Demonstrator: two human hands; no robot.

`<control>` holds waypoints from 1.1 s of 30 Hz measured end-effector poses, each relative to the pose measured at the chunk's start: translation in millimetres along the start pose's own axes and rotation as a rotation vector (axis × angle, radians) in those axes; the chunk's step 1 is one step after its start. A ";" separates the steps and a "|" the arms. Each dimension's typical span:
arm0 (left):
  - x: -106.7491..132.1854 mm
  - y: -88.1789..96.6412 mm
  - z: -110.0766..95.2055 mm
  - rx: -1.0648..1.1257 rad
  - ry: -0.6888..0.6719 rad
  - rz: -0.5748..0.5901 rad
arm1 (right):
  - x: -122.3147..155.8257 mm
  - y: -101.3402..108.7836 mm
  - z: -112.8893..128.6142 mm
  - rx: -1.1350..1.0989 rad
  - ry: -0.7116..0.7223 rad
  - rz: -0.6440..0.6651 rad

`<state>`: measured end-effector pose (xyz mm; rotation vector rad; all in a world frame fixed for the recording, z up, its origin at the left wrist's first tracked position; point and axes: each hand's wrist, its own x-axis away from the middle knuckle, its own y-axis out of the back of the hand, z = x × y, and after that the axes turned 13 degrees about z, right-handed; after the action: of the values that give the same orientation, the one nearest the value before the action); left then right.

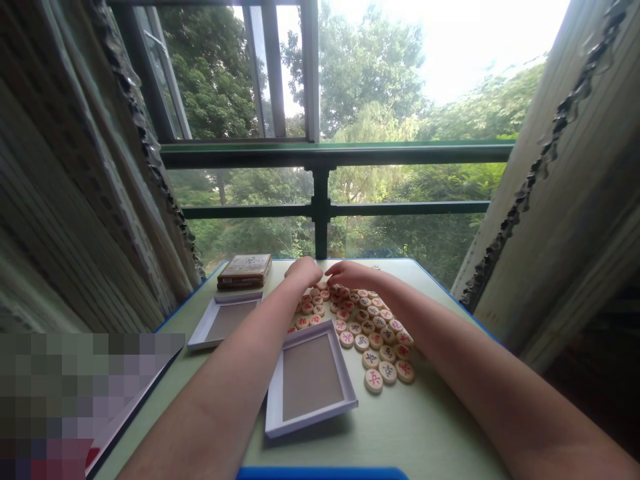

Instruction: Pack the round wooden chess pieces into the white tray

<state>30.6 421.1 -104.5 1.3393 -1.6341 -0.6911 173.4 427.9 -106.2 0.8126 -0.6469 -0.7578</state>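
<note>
The left grip (305, 270) is curled over with its fingertips hidden, so I cannot tell whether it pinches anything. The right grip (347, 272), just beside it, has bent fingers pointing toward it; whether they hold a piece cannot be told either. Round pieces (387, 353) with red or dark characters lie around both grips, most of them spread toward the body from the right grip. They look light, stiff and smooth, so they should slide easily and not break; the rim suits a thumb and finger on opposite edges. Bodyward of both grips sits 1 shallow tray (313, 380); a second tray (230, 323) lies left of the left grip. Their thin walls may flex, so a corner is the safer hold. Farther from the body than that tray is a flat box (245, 270). A green railing (400, 155) crosses beyond the worktop (425, 427).
</note>
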 end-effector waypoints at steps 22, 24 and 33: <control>-17.1 -5.5 5.9 0.329 -0.005 0.093 | 12.6 7.2 4.5 -0.361 0.005 0.085; -15.9 -5.2 5.8 0.350 -0.001 0.108 | 12.7 6.8 4.7 -0.349 0.000 0.113; -13.3 -0.4 7.0 0.270 0.024 0.092 | 6.5 2.9 -0.2 -0.140 0.034 0.100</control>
<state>25.0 433.0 -111.8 1.4444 -1.8050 -0.4089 178.2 424.1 -102.4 0.6585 -0.5931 -0.6888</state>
